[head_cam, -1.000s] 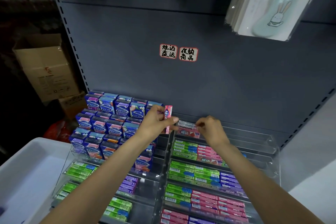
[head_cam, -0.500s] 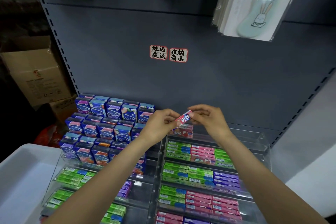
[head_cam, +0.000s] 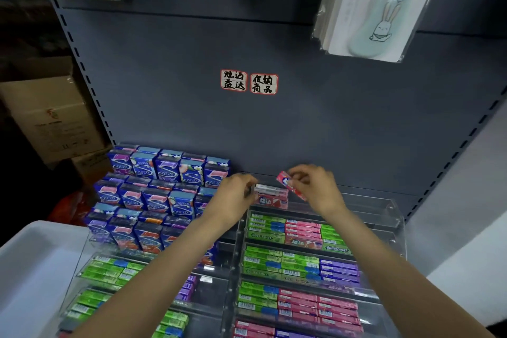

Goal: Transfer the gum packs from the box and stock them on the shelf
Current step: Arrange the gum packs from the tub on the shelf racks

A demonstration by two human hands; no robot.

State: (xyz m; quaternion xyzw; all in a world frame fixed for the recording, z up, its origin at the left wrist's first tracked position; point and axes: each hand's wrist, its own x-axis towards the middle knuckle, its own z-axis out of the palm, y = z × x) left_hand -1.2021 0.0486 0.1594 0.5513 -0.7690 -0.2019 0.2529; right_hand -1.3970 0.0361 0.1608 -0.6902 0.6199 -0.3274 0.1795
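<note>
Above the far tier of the clear display rack [head_cam: 395, 214], a pink gum pack [head_cam: 288, 184] is pinched tilted in the right hand [head_cam: 315, 189]. Pink packs [head_cam: 270, 196] stacked there are touched by the left hand [head_cam: 233, 196], whose grip cannot be told.

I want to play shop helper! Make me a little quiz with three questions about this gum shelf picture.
1. True or false: the right hand pinches a pink gum pack.
2. What colour are the packs at the left end of the tier just below the hands? A) green B) orange C) black
3. Fill in: the left hand touches the end of the small pink stack on the ____ tier of the clear rack.

Key
1. True. It is held tilted above the stack.
2. A. They are the green packs.
3. Top.
</note>
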